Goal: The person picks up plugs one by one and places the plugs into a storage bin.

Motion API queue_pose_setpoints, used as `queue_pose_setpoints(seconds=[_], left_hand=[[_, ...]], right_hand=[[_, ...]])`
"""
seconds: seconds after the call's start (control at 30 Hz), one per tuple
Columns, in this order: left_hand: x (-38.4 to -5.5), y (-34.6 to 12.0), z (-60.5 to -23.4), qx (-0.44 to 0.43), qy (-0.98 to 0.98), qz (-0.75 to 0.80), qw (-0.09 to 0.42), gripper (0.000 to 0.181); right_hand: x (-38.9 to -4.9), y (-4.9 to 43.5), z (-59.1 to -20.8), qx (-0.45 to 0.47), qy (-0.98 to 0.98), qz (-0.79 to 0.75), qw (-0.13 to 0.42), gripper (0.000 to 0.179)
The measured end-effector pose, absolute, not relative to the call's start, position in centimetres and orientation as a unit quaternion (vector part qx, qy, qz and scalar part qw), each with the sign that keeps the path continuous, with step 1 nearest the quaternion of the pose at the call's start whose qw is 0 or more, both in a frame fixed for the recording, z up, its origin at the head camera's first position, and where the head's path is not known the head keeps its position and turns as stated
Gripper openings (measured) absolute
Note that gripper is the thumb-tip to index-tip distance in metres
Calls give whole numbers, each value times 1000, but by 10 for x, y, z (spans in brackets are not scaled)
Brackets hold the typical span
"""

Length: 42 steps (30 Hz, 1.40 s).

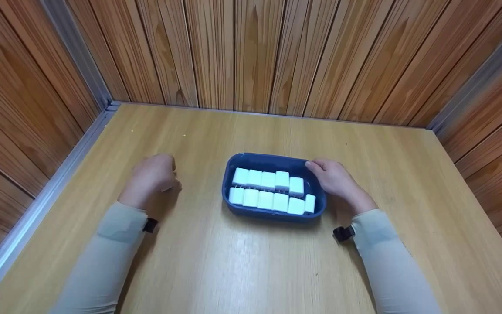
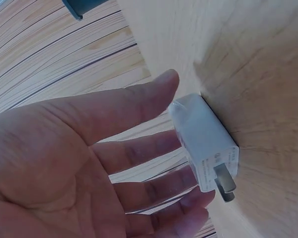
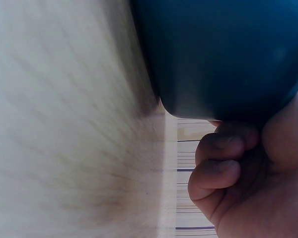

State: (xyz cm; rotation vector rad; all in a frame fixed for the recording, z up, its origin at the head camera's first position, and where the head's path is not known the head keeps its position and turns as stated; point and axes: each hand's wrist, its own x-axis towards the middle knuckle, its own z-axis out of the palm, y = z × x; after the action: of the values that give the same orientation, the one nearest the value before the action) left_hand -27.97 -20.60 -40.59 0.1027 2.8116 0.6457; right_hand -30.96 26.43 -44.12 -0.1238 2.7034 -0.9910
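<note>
In the left wrist view, a white plug-in charger [image 2: 203, 139] with two metal prongs is at the tabletop, between the thumb and fingers of my left hand [image 2: 104, 158]. From the head view, my left hand [image 1: 150, 179] is left of a dark blue tray [image 1: 273, 162], and the charger is mostly hidden under it. Two rows of white chargers [image 1: 266, 200] stand inside the tray. My right hand [image 1: 334, 179] grips the tray's right end, its thumb over the rim. Up close in the right wrist view, curled fingers sit against the blue wall [image 3: 223, 59].
The wooden table [image 1: 233, 270] meets a wood-panelled wall [image 1: 251, 56] at the back, with panels at both sides too. A metal strip [image 1: 37, 209] runs along the left edge. Tiny light specks [image 1: 184, 134] lie toward the back left.
</note>
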Motion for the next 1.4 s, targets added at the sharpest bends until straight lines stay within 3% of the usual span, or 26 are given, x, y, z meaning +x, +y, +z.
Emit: queue_pose_setpoints(seconds=[0.77, 1.4], left_hand=[[-284, -209, -413, 58, 975, 178, 120, 13], [-283, -207, -415, 51, 973, 200, 104, 14]], right_hand=[[-312, 265, -445, -56, 927, -350, 121, 64], [-312, 269, -448, -46, 908, -395, 134, 74]])
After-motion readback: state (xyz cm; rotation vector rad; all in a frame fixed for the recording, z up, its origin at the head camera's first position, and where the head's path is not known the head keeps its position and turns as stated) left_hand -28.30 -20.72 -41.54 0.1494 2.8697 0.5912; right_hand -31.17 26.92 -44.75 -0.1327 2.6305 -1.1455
